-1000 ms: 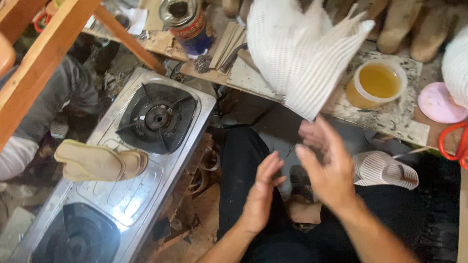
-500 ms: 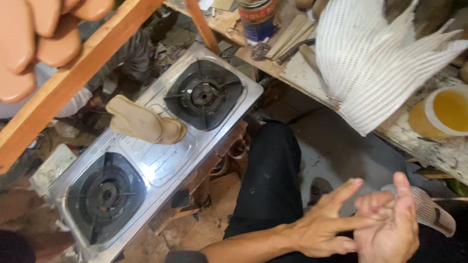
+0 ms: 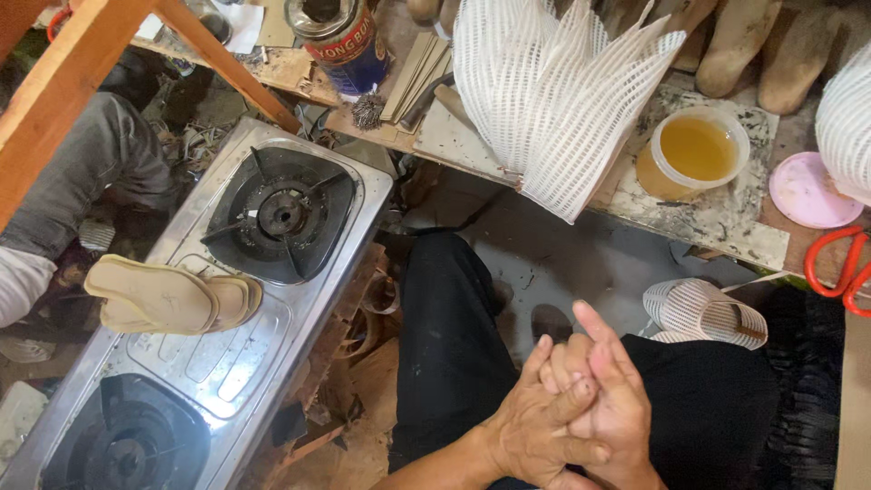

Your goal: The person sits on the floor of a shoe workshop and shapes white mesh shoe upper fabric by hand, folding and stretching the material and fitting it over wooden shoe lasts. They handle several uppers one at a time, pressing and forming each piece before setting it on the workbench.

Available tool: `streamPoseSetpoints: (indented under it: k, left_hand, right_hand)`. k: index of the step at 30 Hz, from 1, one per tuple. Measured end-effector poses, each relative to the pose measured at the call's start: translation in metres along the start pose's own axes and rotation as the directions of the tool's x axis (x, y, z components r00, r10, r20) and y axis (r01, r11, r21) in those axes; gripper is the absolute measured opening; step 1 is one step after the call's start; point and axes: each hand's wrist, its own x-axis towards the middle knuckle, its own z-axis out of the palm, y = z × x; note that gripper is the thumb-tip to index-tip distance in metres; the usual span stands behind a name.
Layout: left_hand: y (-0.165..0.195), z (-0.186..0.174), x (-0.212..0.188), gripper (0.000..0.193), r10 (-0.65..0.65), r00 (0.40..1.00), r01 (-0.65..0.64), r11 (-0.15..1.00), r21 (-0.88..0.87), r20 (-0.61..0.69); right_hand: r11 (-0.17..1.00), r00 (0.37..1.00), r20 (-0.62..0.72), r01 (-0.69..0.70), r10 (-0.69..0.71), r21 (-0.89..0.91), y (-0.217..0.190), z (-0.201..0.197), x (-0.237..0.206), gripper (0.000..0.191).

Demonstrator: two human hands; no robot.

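My left hand (image 3: 535,422) and my right hand (image 3: 612,404) are pressed together over my lap, fingers overlapping, with nothing visible between them. They hover above my black trousers (image 3: 454,336). A white mesh shoe upper on its last (image 3: 708,313) rests on my right knee, just right of the hands. To the left stands a steel two-burner gas stove (image 3: 318,299) with a tan shoe sole (image 3: 163,295) lying across its middle.
A stack of white mesh pieces (image 3: 553,91) fans out on the workbench ahead. Beside it stand a cup of yellow glue (image 3: 694,150), a pink lid (image 3: 810,191), a tin can (image 3: 340,41) and red-handled scissors (image 3: 839,263). Another person's leg (image 3: 82,172) is at left.
My hands have come together and clasped; a second ago they were apart with fingers spread. The view has shifted, so the stove sits lower left.
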Motion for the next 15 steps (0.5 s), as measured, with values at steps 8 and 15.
streamPoseSetpoints:
  k: [8, 15]
  left_hand:
    - [-0.001, -0.005, 0.009, 0.049, 0.069, 0.996, -0.068, 0.998, 0.016, -0.052]
    - [0.002, -0.010, 0.013, 0.073, 0.080, 0.995, -0.082, 0.996, -0.025, -0.066]
  right_hand:
    - [0.962, 0.984, 0.070, -0.177, 0.165, 0.207, -0.013, 0.002, -0.001, 0.049]
    - [0.993, 0.996, 0.077, -0.061, 0.053, 0.098, -0.012, 0.006, -0.008, 0.053]
